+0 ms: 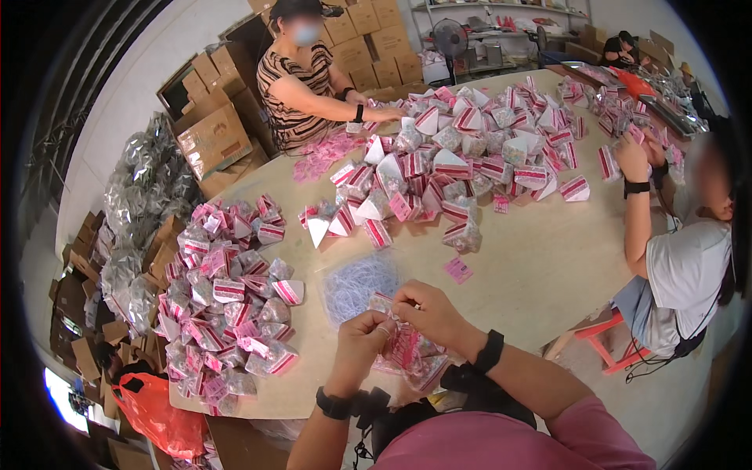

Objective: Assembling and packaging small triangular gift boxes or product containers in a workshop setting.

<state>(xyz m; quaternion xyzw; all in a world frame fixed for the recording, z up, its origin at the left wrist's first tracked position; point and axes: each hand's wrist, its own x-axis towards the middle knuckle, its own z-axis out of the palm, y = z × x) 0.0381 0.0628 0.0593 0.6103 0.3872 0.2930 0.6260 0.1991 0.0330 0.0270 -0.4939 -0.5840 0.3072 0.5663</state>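
Both my hands meet at the near edge of the table, fingers pinched close together. My left hand (363, 345) is closed, its thumb and fingertips on something too small to make out. My right hand (429, 312) grips the top of a small clear bag with a pink-striped header (381, 302), partly hidden by my fingers. Just under them hangs a pink printed tag (404, 346). More filled bags (427, 371) lie against the table edge below my wrists. Beyond my hands is a pile of thin translucent plastic strands (356, 288) on a clear sheet.
Filled bags are heaped at left (235, 294) and across the far side (462, 149). One loose pink card (458, 269) lies right of the strands; more cards (325, 155) are scattered far left. A masked person (301, 86) works opposite, another person (681, 258) sits at right. Cartons (215, 141) stand behind.
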